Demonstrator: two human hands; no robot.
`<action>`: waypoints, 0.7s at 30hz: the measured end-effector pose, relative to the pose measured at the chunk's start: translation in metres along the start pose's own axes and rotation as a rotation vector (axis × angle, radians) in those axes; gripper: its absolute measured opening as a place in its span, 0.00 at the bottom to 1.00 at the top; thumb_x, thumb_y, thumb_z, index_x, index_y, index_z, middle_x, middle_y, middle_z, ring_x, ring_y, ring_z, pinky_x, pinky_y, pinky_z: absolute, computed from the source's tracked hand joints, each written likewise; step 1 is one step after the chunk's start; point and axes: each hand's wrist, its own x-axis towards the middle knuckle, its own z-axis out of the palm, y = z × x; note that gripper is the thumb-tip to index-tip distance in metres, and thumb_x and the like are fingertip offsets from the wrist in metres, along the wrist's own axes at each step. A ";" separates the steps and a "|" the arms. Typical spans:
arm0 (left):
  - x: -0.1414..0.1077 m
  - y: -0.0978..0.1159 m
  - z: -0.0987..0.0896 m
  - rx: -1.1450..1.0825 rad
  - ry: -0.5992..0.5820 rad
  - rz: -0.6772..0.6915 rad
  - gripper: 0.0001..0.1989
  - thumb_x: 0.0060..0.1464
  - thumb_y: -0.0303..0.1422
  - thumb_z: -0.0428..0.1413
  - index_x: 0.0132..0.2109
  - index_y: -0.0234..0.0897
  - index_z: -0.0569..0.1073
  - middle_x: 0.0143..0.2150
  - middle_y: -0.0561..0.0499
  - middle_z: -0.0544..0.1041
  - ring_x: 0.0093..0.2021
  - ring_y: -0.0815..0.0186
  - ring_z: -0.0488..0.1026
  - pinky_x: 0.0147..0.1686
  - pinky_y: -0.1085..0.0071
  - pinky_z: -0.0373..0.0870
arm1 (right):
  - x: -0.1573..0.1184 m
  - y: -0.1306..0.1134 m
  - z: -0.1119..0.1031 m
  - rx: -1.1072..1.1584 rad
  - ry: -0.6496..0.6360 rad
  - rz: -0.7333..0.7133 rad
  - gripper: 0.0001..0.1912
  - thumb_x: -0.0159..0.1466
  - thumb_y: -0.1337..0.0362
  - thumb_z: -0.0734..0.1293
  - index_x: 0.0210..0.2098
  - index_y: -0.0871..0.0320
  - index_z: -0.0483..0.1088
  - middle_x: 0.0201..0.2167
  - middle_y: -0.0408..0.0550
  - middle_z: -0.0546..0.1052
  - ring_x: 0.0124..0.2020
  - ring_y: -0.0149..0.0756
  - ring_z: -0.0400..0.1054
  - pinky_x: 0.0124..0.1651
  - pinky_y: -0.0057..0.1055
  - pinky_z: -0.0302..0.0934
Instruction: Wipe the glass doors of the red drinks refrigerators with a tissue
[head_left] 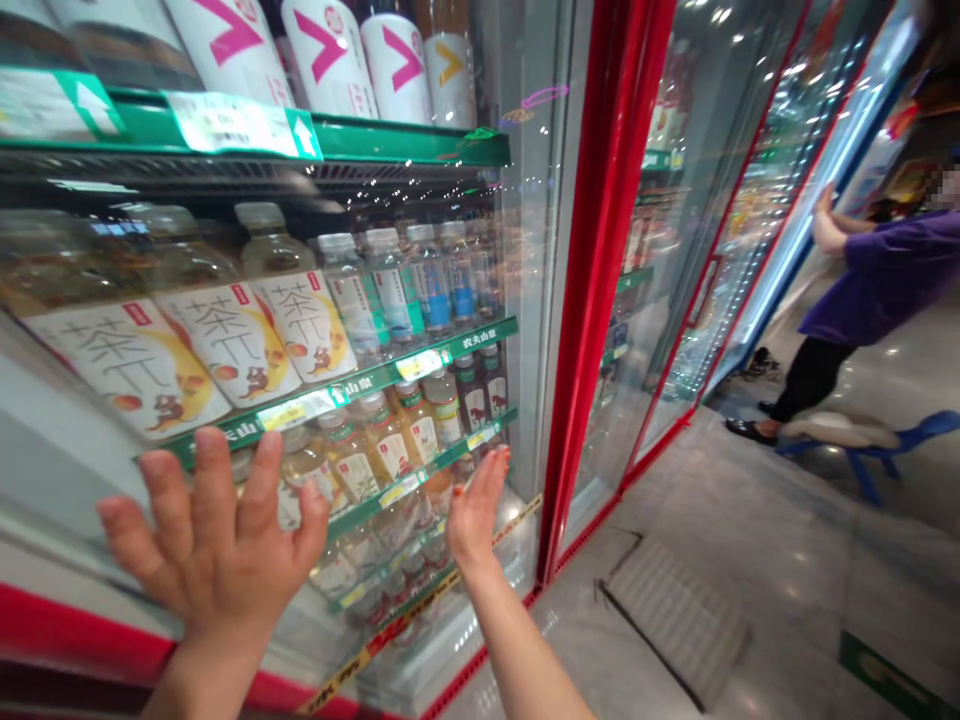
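Observation:
Behind the glass door of a red-framed cooler (600,250), bottles of drinks stand on shelves with green edge strips (420,140). My left hand (225,530) is raised at the lower left with its fingers spread, in front of the glass and the large tea bottles (247,320). To its right, my right hand (476,510) is held up with its fingers stretched out, near the lower rows of small bottles (390,440). Neither hand holds anything. Whether the palms touch the glass cannot be made out.
A person in a purple top (885,270) stands at the right with hands raised to another cooler. Beside them is a small blue stool (870,465). A grey mat (679,615) lies on the shiny floor.

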 end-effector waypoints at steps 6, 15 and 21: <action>-0.001 0.000 0.002 -0.004 0.005 -0.009 0.51 0.61 0.37 0.66 0.83 0.57 0.48 0.86 0.50 0.45 0.84 0.35 0.41 0.78 0.20 0.42 | 0.031 -0.003 0.007 -0.056 0.050 0.152 0.40 0.80 0.55 0.43 0.82 0.71 0.27 0.83 0.76 0.42 0.85 0.62 0.38 0.77 0.66 0.56; -0.003 0.002 0.006 0.042 0.043 0.008 0.48 0.62 0.37 0.65 0.82 0.53 0.52 0.85 0.49 0.48 0.85 0.41 0.42 0.81 0.28 0.40 | 0.005 0.020 -0.013 0.022 0.118 0.050 0.38 0.78 0.64 0.43 0.81 0.65 0.17 0.84 0.65 0.21 0.84 0.45 0.12 0.81 0.71 0.43; 0.003 0.007 0.007 0.054 0.067 0.010 0.47 0.64 0.36 0.63 0.83 0.52 0.50 0.85 0.52 0.46 0.86 0.54 0.38 0.84 0.44 0.35 | 0.040 -0.030 0.002 0.171 -0.104 -0.028 0.42 0.79 0.53 0.52 0.83 0.64 0.30 0.85 0.70 0.36 0.86 0.59 0.26 0.79 0.77 0.38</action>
